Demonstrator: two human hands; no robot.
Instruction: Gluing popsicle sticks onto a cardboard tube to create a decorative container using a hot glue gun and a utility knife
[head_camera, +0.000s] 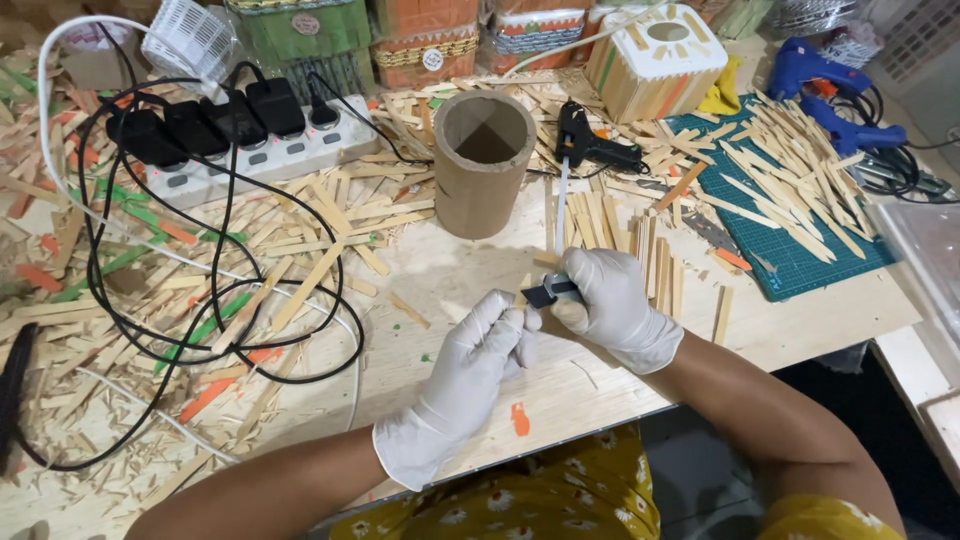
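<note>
Closest to the table edge, two white-gloved hands meet over the bare wood. Her left hand (478, 368) has its fingers curled together, pinching the near end of a thin wooden stick (522, 296), though the glove hides most of it. Just beside it, touching, the right hand (608, 305) is closed around a small dark cutter (548, 291), whose tip pokes out toward the left hand and meets the stick.

Just past the hands lies a row of pale flat sticks (640, 250) laid side by side, and an orange scrap (520, 418) sits near the table edge. Farther on, a cardboard tube (483, 165) stands upright, open end up. To its right a black glue gun (590, 148) lies on the litter of sticks, beside a green cutting mat (800, 250) heaped with more sticks. To the left, a white power strip (250, 165) carries black plugs, its cables looping across the table. At the far edge stand small stick-built boxes and a blue glue gun (815, 75).
</note>
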